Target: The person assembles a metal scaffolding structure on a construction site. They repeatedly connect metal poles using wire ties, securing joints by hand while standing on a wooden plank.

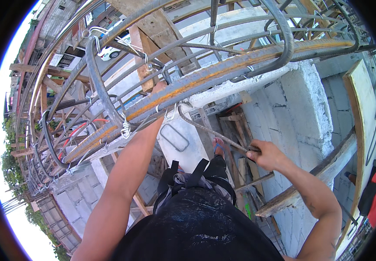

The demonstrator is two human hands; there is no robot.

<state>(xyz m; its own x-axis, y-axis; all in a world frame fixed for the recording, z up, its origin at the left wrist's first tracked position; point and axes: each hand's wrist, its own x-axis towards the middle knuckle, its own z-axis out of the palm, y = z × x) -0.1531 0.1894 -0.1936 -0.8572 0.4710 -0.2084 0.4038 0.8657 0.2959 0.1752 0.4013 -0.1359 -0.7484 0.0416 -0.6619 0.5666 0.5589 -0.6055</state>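
Observation:
My right hand (266,155) is closed around one end of a thin dark steel rod (214,132). The rod slants up to the left, and its curved far end lies just below the rebar cage. Past the thick horizontal rebar (222,82) with a rusty orange streak, my left arm reaches in among the bars. Only part of my left hand (158,88) shows behind them, and its fingers are hidden. Bent stirrups (284,41) loop around the long bars, with light wire ties (126,129) at the crossings.
A bent steel ring (173,137) lies on a pale board (192,154) by my feet. Concrete block wall (275,122) stands to the right, near a slanting timber (314,176) and a plywood panel (360,130). Beyond the cage, a white car (109,53) is on the street below.

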